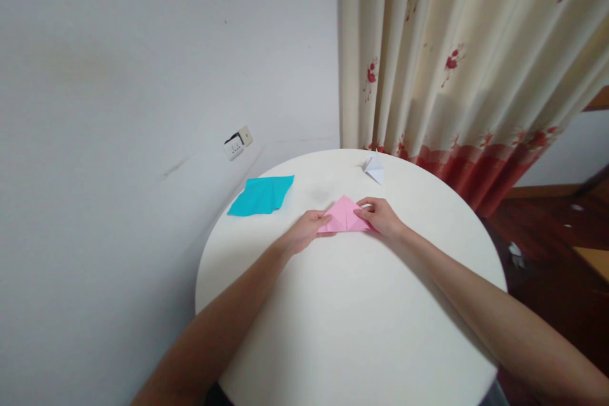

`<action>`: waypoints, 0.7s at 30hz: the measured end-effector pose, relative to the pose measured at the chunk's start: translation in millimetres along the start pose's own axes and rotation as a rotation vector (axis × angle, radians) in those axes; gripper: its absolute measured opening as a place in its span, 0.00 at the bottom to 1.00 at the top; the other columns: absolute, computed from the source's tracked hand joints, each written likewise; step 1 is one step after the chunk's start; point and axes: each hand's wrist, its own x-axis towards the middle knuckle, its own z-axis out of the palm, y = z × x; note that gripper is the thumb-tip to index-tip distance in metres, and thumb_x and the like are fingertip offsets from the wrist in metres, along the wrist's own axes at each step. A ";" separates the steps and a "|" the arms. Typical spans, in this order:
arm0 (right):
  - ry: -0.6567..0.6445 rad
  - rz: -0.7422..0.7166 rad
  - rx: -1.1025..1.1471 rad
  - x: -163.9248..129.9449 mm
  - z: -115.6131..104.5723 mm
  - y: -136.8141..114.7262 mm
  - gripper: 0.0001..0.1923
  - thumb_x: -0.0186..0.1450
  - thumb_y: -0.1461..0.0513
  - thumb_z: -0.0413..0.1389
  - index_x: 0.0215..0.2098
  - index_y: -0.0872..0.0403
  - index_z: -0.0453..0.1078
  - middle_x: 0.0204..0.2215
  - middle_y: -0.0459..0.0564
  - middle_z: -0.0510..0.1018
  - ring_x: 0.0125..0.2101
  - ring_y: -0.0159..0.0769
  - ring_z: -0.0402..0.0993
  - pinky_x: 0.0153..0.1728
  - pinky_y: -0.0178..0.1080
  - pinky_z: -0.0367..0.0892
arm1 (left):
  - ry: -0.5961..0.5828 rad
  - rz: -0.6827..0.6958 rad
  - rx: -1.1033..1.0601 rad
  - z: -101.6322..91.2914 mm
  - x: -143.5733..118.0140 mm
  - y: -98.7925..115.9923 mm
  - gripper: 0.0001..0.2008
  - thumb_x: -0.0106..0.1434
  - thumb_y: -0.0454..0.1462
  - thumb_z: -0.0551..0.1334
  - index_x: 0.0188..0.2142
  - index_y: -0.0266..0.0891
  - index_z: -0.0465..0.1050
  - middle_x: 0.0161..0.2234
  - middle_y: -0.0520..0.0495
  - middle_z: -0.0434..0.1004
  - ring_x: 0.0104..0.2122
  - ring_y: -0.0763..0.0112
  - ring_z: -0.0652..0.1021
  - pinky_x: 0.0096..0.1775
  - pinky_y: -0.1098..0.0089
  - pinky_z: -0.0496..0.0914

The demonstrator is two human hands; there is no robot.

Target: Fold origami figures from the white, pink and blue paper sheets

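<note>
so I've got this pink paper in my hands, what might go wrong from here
The left hand and right hand hold opposite ends of the pink paper, so uneven pulling might crease or tear it. The white folded paper sits near the far edge of the table; a bump could knock it off. The blue sheet, near the edge by the wall, might slip if brushed.

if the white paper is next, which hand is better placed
Likely the right hand: it is nearer the white paper, while the left hand is closer to the blue sheet. Both hold the pink paper.
</note>
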 end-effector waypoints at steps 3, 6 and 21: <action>-0.008 -0.014 -0.070 1.6 -5.0 3.1 0.20 0.55 0.49 0.61 0.35 0.58 0.72 0.18 0.44 0.71 0.17 0.27 0.59 0.17 0.31 0.51 | 0.058 -0.006 -0.021 -1.2 0.6 -2.3 0.19 0.58 0.46 0.67 0.43 0.35 0.78 0.44 0.39 0.79 0.46 0.62 0.76 0.49 0.59 0.72; -0.031 -0.057 -0.133 2.7 -5.7 7.6 0.19 0.58 0.50 0.59 0.35 0.58 0.73 0.19 0.44 0.71 0.18 0.28 0.59 0.18 0.31 0.51 | 0.083 -0.029 0.051 -2.2 1.3 -2.7 0.20 0.57 0.48 0.67 0.42 0.34 0.79 0.42 0.39 0.80 0.43 0.62 0.77 0.47 0.60 0.72; -0.145 -0.273 -0.936 -6.5 -2.7 -6.7 0.12 0.67 0.56 0.55 0.45 0.48 0.77 0.36 0.50 0.79 0.37 0.37 0.74 0.37 0.34 0.61 | 0.040 0.359 1.245 -16.6 -4.8 4.1 0.23 0.64 0.42 0.59 0.58 0.43 0.69 0.52 0.41 0.74 0.52 0.57 0.72 0.55 0.60 0.63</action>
